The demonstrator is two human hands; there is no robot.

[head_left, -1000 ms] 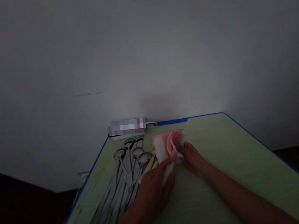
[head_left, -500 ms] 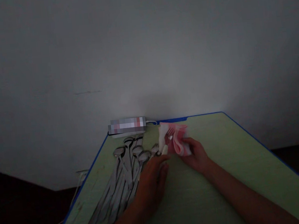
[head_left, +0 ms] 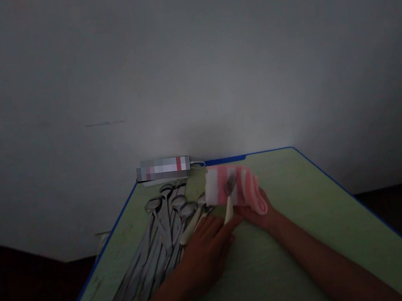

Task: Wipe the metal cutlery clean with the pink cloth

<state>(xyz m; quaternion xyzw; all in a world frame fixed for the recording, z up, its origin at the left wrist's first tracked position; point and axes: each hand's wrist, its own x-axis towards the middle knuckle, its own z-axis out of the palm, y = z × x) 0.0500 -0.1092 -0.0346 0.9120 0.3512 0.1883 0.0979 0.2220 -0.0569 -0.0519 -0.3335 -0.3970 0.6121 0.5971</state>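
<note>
Closed left hand (head_left: pixel 203 251) grips white-handled metal fork (head_left: pixel 228 209); beyond it, half-closed right hand (head_left: pixel 265 219) holds pink-and-white striped cloth (head_left: pixel 213 187) behind exposed tines.

We can read no text, label, brand, number or sign in the head view. On the box-like item (head_left: pixel 163 169) at the far left corner of the table (head_left: pixel 299 197), coarse blurred squares in grey and white, with a reddish patch toward the right, cover the face, so we cannot tell whether it bears lettering.
</note>
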